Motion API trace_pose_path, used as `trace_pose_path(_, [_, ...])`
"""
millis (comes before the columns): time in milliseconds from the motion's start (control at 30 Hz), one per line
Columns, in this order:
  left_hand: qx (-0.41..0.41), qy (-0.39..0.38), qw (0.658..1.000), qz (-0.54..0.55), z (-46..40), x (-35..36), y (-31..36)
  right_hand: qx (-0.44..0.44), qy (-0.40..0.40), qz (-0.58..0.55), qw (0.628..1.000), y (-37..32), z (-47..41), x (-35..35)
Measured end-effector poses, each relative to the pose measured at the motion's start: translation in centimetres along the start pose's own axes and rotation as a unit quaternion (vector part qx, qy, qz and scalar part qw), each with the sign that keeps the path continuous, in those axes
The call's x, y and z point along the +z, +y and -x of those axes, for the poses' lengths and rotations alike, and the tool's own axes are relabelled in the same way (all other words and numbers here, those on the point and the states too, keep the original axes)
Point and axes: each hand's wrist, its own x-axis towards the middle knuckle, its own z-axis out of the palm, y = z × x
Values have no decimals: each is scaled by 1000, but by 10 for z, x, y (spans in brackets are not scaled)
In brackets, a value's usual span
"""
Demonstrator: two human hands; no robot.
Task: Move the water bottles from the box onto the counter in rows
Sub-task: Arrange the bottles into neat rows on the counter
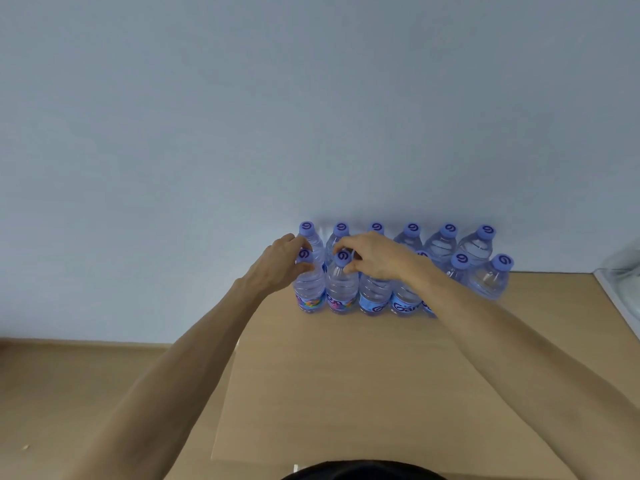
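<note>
Left hand (282, 263) curled on the neck and shoulder of the leftmost front bottle (309, 289), fingers wrapped just under its cap. Right hand (372, 254) pinches the neck of the second front bottle (342, 289), thumb and fingertips closed round it below the cap, the other fingers loosely bent. Both bottles stand upright on the counter (329, 375), so this looks like the set-down or a last nudge into line, not a lift.

Landmark: the wall (311, 116). Back row (412, 237) of six bottles stands tight against the wall. Front row sits just in front of it, away from the wall, bottles touching or nearly touching side to side; the two held ones are at its left end, each directly in front of a back-row bottle. Rightmost front bottle (491, 278) leans slightly, could be lens distortion.

Neck grip makes sense: bodies are packed too close for fingers between them, and holding high lets the base slide flush to its neighbour.

Box not in view, so bottles left to move can't be judged. Something clear and plastic-looking (623, 268) at far right near the wall, can't identify.
</note>
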Motion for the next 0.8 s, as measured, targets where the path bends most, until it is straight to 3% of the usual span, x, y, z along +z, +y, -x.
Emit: trace_pose_path(800, [20, 28, 999, 32, 5, 3, 2, 1, 21, 7, 1000, -2, 4, 6])
